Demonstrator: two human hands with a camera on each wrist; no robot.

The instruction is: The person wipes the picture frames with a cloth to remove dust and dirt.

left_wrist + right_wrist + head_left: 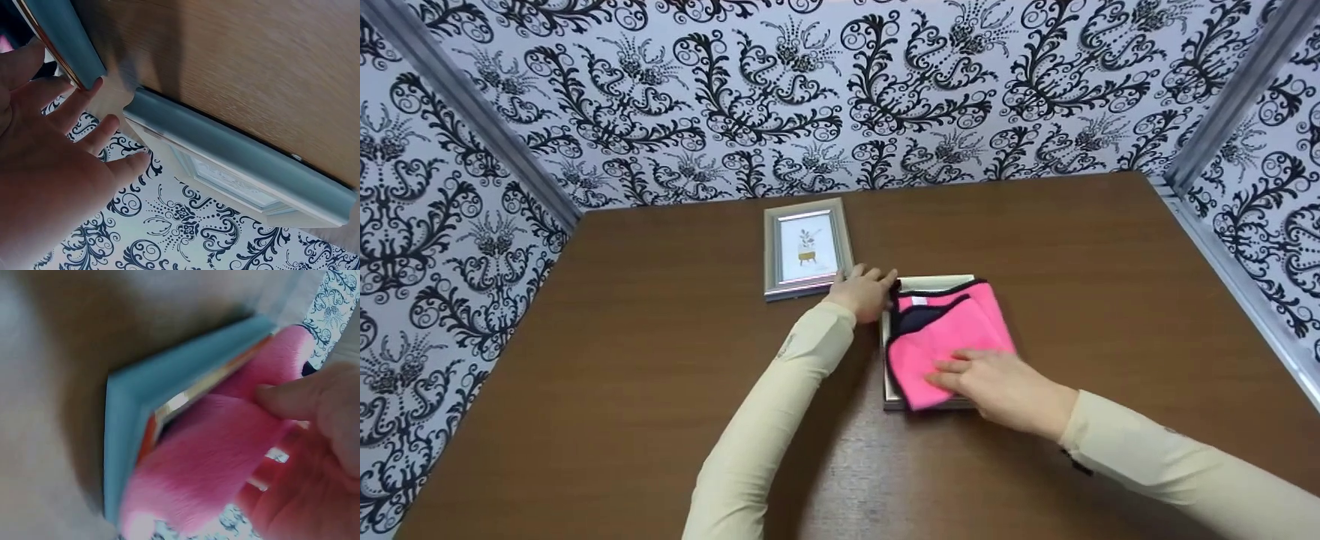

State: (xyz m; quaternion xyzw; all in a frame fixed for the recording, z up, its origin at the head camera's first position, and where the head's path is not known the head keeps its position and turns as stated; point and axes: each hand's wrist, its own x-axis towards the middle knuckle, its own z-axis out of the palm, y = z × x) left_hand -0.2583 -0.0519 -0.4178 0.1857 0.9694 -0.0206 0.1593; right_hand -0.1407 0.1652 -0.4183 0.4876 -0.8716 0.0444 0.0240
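A pink fluffy cloth (945,330) with black edging and a small white label lies over a picture frame (894,405) and hides most of its face. With its thumb against the near side of the cloth and its fingers on top, the right hand (1005,390) holds it. In the right wrist view, the thumb meets the folded cloth (191,461) beside the frame's blue-grey side (169,377). The left hand (866,292) is at the frame's far left corner, fingers spread. In the left wrist view, one fingertip touches the frame's edge (73,39).
A second picture frame (806,251), with a drawing of a potted plant, lies just left of the left hand. Both frames are on a brown wooden table (675,322). Walls with black floral pattern (810,97) rise at the back and both sides.
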